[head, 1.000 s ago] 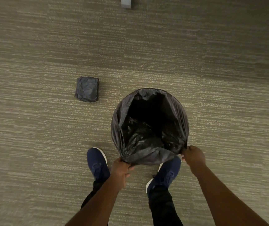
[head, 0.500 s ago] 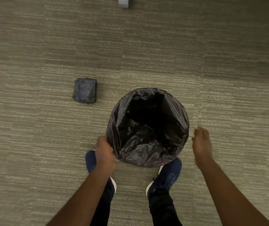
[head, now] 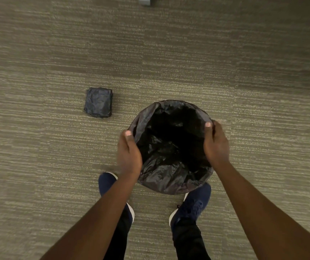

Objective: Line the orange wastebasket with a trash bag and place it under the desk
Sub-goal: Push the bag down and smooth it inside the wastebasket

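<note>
The wastebasket [head: 171,184] stands upright on the carpet in front of my feet, fully covered by a black trash bag [head: 169,145] that lines its inside and folds over the rim; no orange shows. My left hand [head: 128,152] clasps the left side of the rim, thumb on top. On the right side of the rim, my right hand [head: 216,143] holds on with its thumb over the edge.
A folded stack of black trash bags [head: 98,102] lies on the carpet to the upper left of the basket. A small grey object [head: 144,0] shows at the top edge. My two blue shoes [head: 191,205] stand just behind the basket.
Both hands left the near edge of the rim, swung outward and forward, and now clasp the basket's left and right sides. The basket has stayed in place.
</note>
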The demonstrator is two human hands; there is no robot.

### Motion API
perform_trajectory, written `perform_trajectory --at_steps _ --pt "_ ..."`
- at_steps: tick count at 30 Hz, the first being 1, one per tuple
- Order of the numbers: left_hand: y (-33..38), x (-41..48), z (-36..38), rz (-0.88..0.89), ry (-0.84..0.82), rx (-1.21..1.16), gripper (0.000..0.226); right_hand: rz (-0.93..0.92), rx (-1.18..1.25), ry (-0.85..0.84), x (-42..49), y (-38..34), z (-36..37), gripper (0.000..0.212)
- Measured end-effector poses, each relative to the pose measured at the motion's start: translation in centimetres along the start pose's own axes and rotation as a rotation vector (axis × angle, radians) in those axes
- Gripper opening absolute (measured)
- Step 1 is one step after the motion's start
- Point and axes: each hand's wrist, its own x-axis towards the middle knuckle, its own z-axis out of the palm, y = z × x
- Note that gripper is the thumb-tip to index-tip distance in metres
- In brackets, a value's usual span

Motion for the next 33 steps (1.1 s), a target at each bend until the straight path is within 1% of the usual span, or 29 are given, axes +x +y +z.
perform_trajectory --at_steps 1,3,4,5,6,8,9,10,11,12,13,14,15,17,18,19,20,22,23,24,25,26,27,29,30,31,33 --pt "0.0 0.1 0.3 0.015 -0.056 0.008 0.06 0.034 -0.018 -0.029 0.2 0.0 0.1 0.054" --pt "0.0 1.1 0.6 -0.075 -0.106 0.003 0.063 0.133 -0.022 -0.018 1.3 -0.4 -0.1 0.061" --pt "0.2 1.8 0.5 -0.139 -0.092 -0.008 0.066 0.098 -0.058 0.028 1.8 -0.6 -0.2 0.062" --pt "0.3 2.3 0.3 -0.165 -0.072 -0.002 0.069 -0.029 -0.12 0.081 2.2 -0.9 -0.2 0.062" --pt "0.6 2.6 0.2 -0.138 -0.051 0.016 0.068 -0.193 -0.198 0.1 2.3 -1.5 0.0 0.062" --pt "1.2 2.8 0.2 -0.006 -0.047 0.039 0.058 -0.487 -0.368 0.017 2.3 -2.6 1.2 0.059" --pt "1.5 2.7 0.4 0.048 -0.08 0.064 0.055 -0.57 -0.448 -0.059 2.5 -3.3 2.0 0.059" --pt "1.5 2.8 0.6 0.078 -0.12 0.086 0.054 -0.59 -0.52 -0.132 2.8 -4.2 2.7 0.06" --pt "1.5 3.1 0.7 0.078 -0.149 0.106 0.056 -0.556 -0.565 -0.175 3.3 -5.2 3.3 0.061" --pt "1.4 3.4 0.8 0.04 -0.156 0.116 0.059 -0.498 -0.565 -0.184 4.0 -6.2 3.8 0.063" --pt "1.4 3.8 0.8 -0.008 -0.158 0.109 0.062 -0.463 -0.555 -0.157 4.8 -7.5 4.2 0.064" --pt "1.3 4.2 0.8 -0.041 -0.157 0.1 0.064 -0.48 -0.554 -0.13 5.5 -8.6 4.7 0.065" --pt "1.4 4.3 0.7 -0.037 -0.158 0.099 0.065 -0.523 -0.562 -0.148 5.9 -9.5 5.2 0.064" --pt "1.2 4.4 0.6 0.04 -0.179 0.142 0.062 -0.59 -0.635 -0.319 6.4 -10.4 6.2 0.064" --pt "0.8 4.4 0.5 0.077 -0.194 0.172 0.06 -0.595 -0.687 -0.373 6.5 -10.6 6.4 0.065" --pt "0.4 4.5 0.5 0.097 -0.199 0.196 0.058 -0.6 -0.709 -0.354 6.3 -10.8 6.4 0.066" --pt "0.0 4.7 0.4 0.107 -0.197 0.21 0.058 -0.627 -0.673 -0.278 6.0 -10.9 6.4 0.065" --pt "-0.6 5.2 0.4 0.121 -0.188 0.238 0.06 -0.757 -0.436 -0.067 4.0 -11.5 5.9 0.053" --pt "-0.8 5.4 0.5 0.125 -0.185 0.247 0.06 -0.819 -0.305 -0.01 2.5 -11.4 5.8 0.045" --pt "-0.8 5.4 0.6 0.131 -0.181 0.25 0.06 -0.828 -0.208 -0.022 0.6 -10.5 6.1 0.039" --pt "-0.7 5.4 0.6 0.134 -0.177 0.256 0.059 -0.776 -0.176 -0.081 -1.3 -9.0 6.8 0.038" --pt "-0.8 5.4 0.7 0.137 -0.173 0.262 0.057 -0.672 -0.219 -0.168 -2.9 -6.6 8.0 0.043" --pt "-0.9 5.4 0.7 0.141 -0.17 0.263 0.055 -0.533 -0.323 -0.28 -4.4 -4.0 9.2 0.054" --pt "-1.1 5.4 0.7 0.154 -0.168 0.255 0.053 -0.265 -0.556 -0.6 -6.5 1.0 11.2 0.08" --pt "-1.1 5.4 0.7 0.153 -0.171 0.251 0.053 -0.165 -0.608 -0.74 -7.1 2.6 11.7 0.085" --pt "-1.1 5.4 0.7 0.148 -0.174 0.245 0.054 -0.112 -0.626 -0.807 -7.5 3.4 11.9 0.082" --pt "-1.2 5.6 0.7 0.147 -0.177 0.241 0.057 -0.147 -0.592 -0.72 -8.0 4.2 12.1 0.068"
